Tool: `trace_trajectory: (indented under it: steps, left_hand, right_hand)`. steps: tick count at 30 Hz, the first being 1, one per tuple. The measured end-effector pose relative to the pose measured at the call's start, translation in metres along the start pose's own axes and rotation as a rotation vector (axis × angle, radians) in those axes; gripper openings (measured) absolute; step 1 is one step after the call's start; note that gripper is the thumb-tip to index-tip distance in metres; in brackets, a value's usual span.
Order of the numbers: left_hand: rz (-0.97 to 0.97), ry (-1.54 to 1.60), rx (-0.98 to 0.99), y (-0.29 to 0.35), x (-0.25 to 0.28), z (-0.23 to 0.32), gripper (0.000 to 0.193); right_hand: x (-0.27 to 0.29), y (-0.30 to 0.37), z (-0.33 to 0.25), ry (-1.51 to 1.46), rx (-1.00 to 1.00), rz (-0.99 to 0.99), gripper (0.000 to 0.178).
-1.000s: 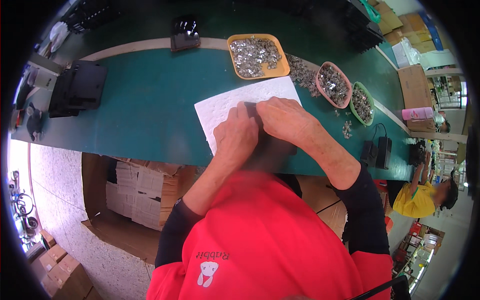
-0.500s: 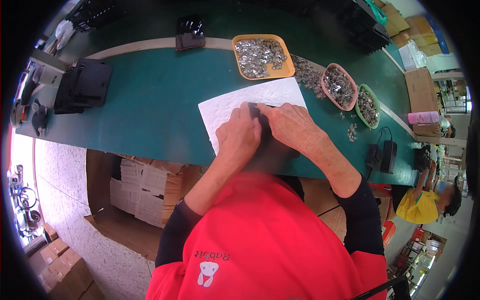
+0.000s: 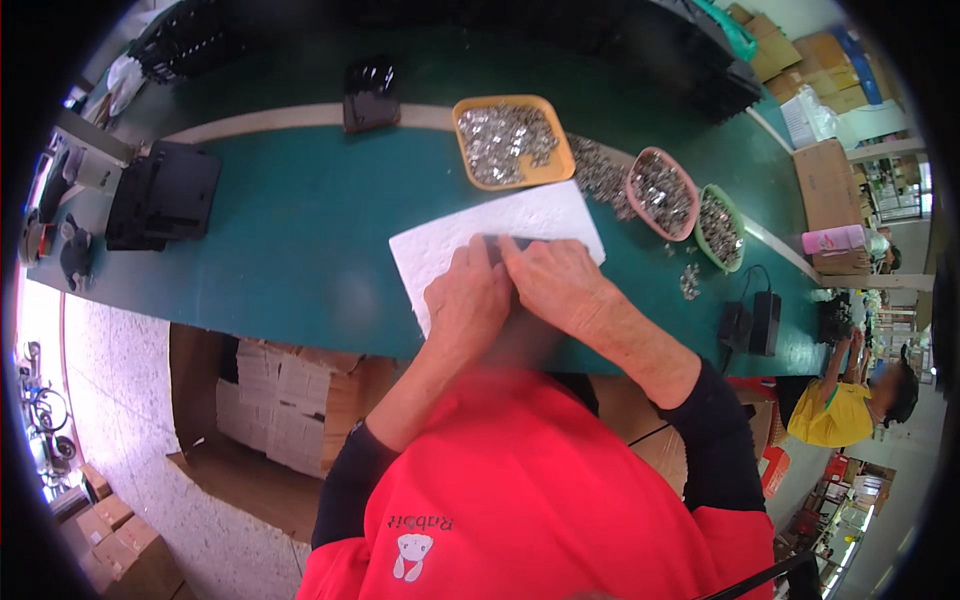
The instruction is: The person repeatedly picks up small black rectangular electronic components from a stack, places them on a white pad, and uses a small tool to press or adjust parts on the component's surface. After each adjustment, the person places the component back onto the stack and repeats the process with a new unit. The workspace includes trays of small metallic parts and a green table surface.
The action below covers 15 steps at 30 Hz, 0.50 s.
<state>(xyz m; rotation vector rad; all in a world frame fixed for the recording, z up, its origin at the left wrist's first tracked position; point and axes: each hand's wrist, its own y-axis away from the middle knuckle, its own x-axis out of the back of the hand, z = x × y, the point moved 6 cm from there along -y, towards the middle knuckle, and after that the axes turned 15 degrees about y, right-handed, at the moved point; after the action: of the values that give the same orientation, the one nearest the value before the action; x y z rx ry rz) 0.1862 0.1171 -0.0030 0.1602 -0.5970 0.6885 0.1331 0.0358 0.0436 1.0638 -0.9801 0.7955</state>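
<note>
A black plastic part (image 3: pixel 524 330), mostly hidden under my hands, lies over a white foam sheet (image 3: pixel 420 255) on the green table. My left hand (image 3: pixel 468 295) is closed on its left side. From the right, my right hand (image 3: pixel 556 284) grips the same part, thumb and fingers close to the left fingertips at its far end. Whether a small piece is pinched there cannot be made out. Beyond the foam, a yellow tray (image 3: pixel 556 172) holds many small shiny metal clips (image 3: pixel 505 138).
Loose metal clips (image 3: pixel 600 178) lie beside the tray. A pink basket (image 3: pixel 691 215) and a green basket (image 3: pixel 739 258) hold more. Black plastic parts (image 3: pixel 185 190) are stacked at left, another (image 3: pixel 371 100) stands behind. Black adapters (image 3: pixel 765 325) lie right; a co-worker in yellow (image 3: pixel 835 412) sits beyond.
The whole scene sits a little lower in the picture. My right hand has come closer to my left over the black part, covering more of it.
</note>
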Motion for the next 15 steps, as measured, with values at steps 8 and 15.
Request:
trace_trajectory:
  steps: [8, 15]
  left_hand:
    - [-0.046, -0.034, -0.034, -0.004, 0.003, -0.002, 0.048]
    - [-0.166, -0.102, -0.227, -0.024, 0.025, 0.023, 0.042]
  right_hand:
    - [-0.018, 0.003, 0.068, -0.287, -0.02, 0.379, 0.027]
    - [-0.024, -0.014, 0.143, -0.57, -0.343, 0.496, 0.019]
